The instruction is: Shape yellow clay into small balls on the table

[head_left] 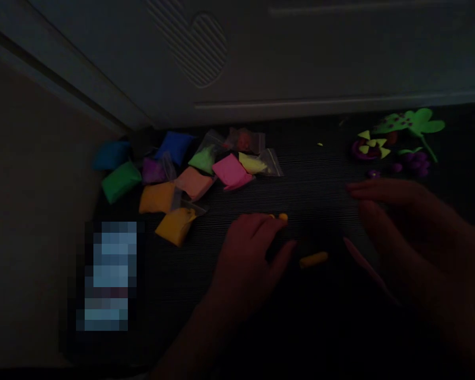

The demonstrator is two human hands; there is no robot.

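The scene is very dark. My left hand (pixel 249 253) rests on a dark mat (pixel 320 179), its fingertips pinched on a small yellow-orange bit of clay (pixel 283 217). A short roll of orange clay (pixel 314 259) lies on the mat just right of my thumb. My right hand (pixel 411 232) hovers to the right, blurred, fingers stretched toward the left; a thin pink stick-like tool (pixel 364 264) shows under it, and I cannot tell if the hand grips it.
Several small bags of coloured clay (pixel 190 174) lie at the back left of the mat. Finished clay shapes, a green leaf (pixel 415 124) and purple pieces (pixel 414 161), sit at the back right. A pale cabinet door (pixel 301 58) stands behind.
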